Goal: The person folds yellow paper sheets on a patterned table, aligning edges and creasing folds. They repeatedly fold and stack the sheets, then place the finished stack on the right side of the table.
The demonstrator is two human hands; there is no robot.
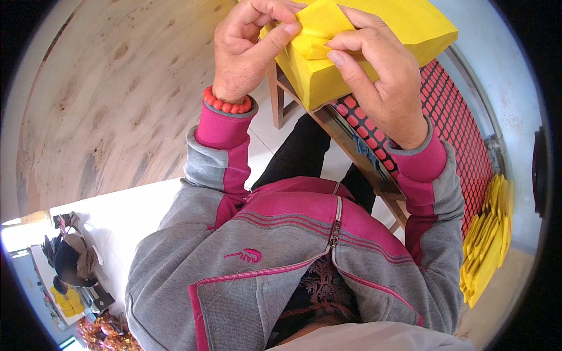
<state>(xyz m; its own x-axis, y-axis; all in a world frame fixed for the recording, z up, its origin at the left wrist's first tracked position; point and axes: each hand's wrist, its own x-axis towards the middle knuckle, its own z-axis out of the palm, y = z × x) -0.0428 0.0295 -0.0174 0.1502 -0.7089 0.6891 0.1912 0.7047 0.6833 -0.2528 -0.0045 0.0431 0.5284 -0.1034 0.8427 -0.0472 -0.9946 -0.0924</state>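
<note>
A folded piece of yellow felt-like cloth (323, 26) is held up between my two hands at the top of the view. My left hand (249, 47), with a red bead bracelet at its wrist, pinches its left edge between thumb and fingers. On the other side, my right hand (383, 67) grips the lower right fold with thumb and forefinger. Right below and behind lies a larger yellow cloth piece with a block-like shape (319, 88), resting on a wooden-framed stand (339, 128). Part of this yellow material is hidden behind my right hand.
A large plywood board (117, 93) fills the left. Red-and-black patterned cloth (448, 117) covers the surface at right, beside a pale wall. Several folded yellow pieces (489, 240) are piled at the far right. Another person (73, 257) is at the lower left, near a table.
</note>
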